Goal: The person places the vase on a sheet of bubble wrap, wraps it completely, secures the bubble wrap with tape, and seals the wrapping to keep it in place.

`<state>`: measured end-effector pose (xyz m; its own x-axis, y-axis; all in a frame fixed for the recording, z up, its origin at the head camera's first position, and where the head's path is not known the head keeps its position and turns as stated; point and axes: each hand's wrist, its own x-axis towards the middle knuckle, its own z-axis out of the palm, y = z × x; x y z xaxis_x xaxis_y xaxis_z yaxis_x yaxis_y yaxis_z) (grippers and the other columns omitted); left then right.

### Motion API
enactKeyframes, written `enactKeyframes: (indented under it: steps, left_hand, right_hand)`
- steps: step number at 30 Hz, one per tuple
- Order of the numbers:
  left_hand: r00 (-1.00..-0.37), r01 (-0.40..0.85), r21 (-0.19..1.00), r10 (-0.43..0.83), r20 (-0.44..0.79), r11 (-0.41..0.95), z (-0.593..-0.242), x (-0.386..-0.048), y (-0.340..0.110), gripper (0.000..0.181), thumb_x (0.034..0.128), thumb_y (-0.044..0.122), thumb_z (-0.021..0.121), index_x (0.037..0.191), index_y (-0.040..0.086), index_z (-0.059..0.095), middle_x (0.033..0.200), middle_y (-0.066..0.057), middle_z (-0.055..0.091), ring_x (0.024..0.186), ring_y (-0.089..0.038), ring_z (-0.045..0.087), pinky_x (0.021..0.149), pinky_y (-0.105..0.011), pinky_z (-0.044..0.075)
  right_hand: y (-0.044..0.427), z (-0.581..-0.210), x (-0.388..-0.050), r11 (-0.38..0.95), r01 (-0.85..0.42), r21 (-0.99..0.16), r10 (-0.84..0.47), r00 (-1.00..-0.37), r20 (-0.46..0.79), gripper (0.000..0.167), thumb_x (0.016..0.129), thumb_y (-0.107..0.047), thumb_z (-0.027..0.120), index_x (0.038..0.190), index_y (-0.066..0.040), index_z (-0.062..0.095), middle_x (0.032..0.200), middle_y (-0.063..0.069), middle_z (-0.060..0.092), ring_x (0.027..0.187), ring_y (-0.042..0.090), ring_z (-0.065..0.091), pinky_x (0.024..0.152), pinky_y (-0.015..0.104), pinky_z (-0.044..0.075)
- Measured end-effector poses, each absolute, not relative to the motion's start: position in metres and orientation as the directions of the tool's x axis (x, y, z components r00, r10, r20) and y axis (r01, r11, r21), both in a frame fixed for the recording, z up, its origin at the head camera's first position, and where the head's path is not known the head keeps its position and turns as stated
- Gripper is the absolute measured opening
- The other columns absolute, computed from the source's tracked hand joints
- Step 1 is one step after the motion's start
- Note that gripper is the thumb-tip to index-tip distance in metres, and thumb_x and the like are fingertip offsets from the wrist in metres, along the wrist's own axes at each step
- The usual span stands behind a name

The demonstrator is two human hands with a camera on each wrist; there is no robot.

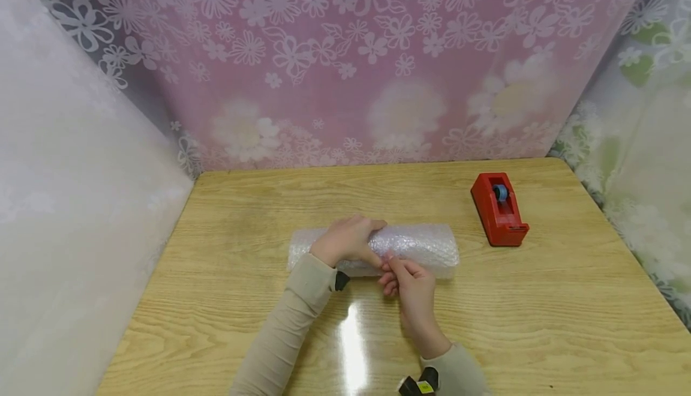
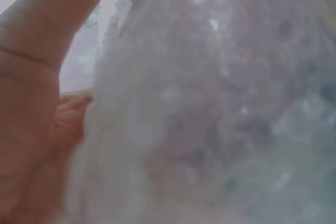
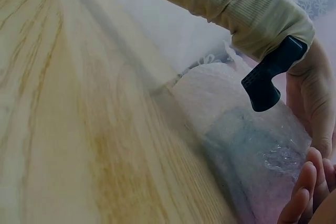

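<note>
A roll of clear bubble wrap (image 1: pixel 418 245) lies crosswise on the wooden table, something pale or bluish showing faintly through it. My left hand (image 1: pixel 349 241) arches over its middle and holds it, thumb toward the near side. In the left wrist view the bubble wrap (image 2: pixel 184 103) fills most of the picture beside the thumb. My right hand (image 1: pixel 414 294) is at the roll's near side, thumb and forefinger pinched together at the bubble wrap close to the left thumb. The right wrist view shows its fingers (image 3: pixel 307 182) near a shiny, creased patch. What exactly lies between the fingertips is too small to tell.
A red tape dispenser (image 1: pixel 499 210) with a small blue-cored roll stands at the table's back right. The wooden table (image 1: pixel 243 204) reaches back to a pink flowered curtain (image 1: pixel 335 72). Pale curtains (image 1: pixel 70 204) hang on both sides.
</note>
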<state>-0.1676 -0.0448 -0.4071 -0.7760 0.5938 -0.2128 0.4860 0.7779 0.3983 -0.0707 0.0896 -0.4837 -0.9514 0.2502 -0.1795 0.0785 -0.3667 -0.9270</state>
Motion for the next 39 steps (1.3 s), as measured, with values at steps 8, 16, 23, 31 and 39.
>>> enactKeyframes:
  steps: [8, 16, 23, 31, 39]
  left_hand:
    - [-0.773, 0.496, 0.391, 0.6, -0.209, 0.775, -0.4086, -0.1677, -0.0444, 0.088, 0.068, 0.042, 0.086, 0.145, 0.016, 0.052, 0.134, -0.003, 0.061, 0.118, -0.022, 0.058, 0.097, -0.041, 0.048]
    - [-0.771, 0.487, 0.401, 0.598, -0.22, 0.776, -0.4095, -0.1679, -0.0443, 0.086, 0.0693, 0.038, 0.086, 0.145, 0.016, 0.052, 0.137, -0.003, 0.06, 0.121, -0.021, 0.057, 0.098, -0.039, 0.048]
    - [-0.764, 0.489, 0.412, 0.606, -0.224, 0.769, -0.4103, -0.1714, -0.0454, 0.088, 0.0696, 0.042, 0.086, 0.146, 0.015, 0.051, 0.14, -0.003, 0.057, 0.126, -0.023, 0.055, 0.102, -0.039, 0.046]
    - [-0.759, 0.496, 0.404, 0.609, -0.229, 0.769, -0.4101, -0.1733, -0.0455, 0.087, 0.0697, 0.039, 0.085, 0.146, 0.015, 0.051, 0.14, -0.004, 0.058, 0.125, -0.023, 0.056, 0.101, -0.04, 0.047]
    - [-0.761, 0.488, 0.409, 0.605, -0.233, 0.771, -0.4089, -0.1726, -0.0452, 0.087, 0.07, 0.039, 0.086, 0.146, 0.015, 0.051, 0.14, -0.004, 0.058, 0.125, -0.023, 0.055, 0.101, -0.04, 0.047]
  right_hand:
    - [0.088, -0.4849, -0.0709, -0.346, 0.062, -0.936, 0.275, -0.947, -0.164, 0.029, 0.094, -0.015, 0.069, 0.081, 0.011, 0.069, 0.055, 0.008, 0.062, 0.043, 0.013, 0.053, 0.04, 0.022, 0.044]
    - [0.0887, -0.4883, -0.0709, -0.312, 0.047, -0.949, 0.276, -0.951, -0.138, 0.035, 0.094, -0.016, 0.069, 0.084, 0.017, 0.066, 0.056, 0.008, 0.062, 0.045, 0.013, 0.054, 0.041, 0.022, 0.045]
    - [0.0888, -0.487, -0.0689, -0.312, -0.014, -0.95, 0.248, -0.966, -0.067, 0.026, 0.095, -0.003, 0.061, 0.084, 0.019, 0.063, 0.059, 0.01, 0.063, 0.047, 0.014, 0.055, 0.044, 0.023, 0.046]
    - [0.0881, -0.4876, -0.0647, -0.318, -0.044, -0.947, 0.225, -0.974, -0.031, 0.023, 0.094, 0.002, 0.058, 0.083, 0.022, 0.06, 0.06, 0.009, 0.062, 0.046, 0.014, 0.054, 0.044, 0.023, 0.046]
    - [0.0872, -0.4879, -0.0646, -0.309, -0.055, -0.949, 0.244, -0.97, -0.023, 0.024, 0.095, 0.001, 0.059, 0.084, 0.022, 0.059, 0.058, 0.009, 0.061, 0.045, 0.013, 0.053, 0.043, 0.023, 0.046]
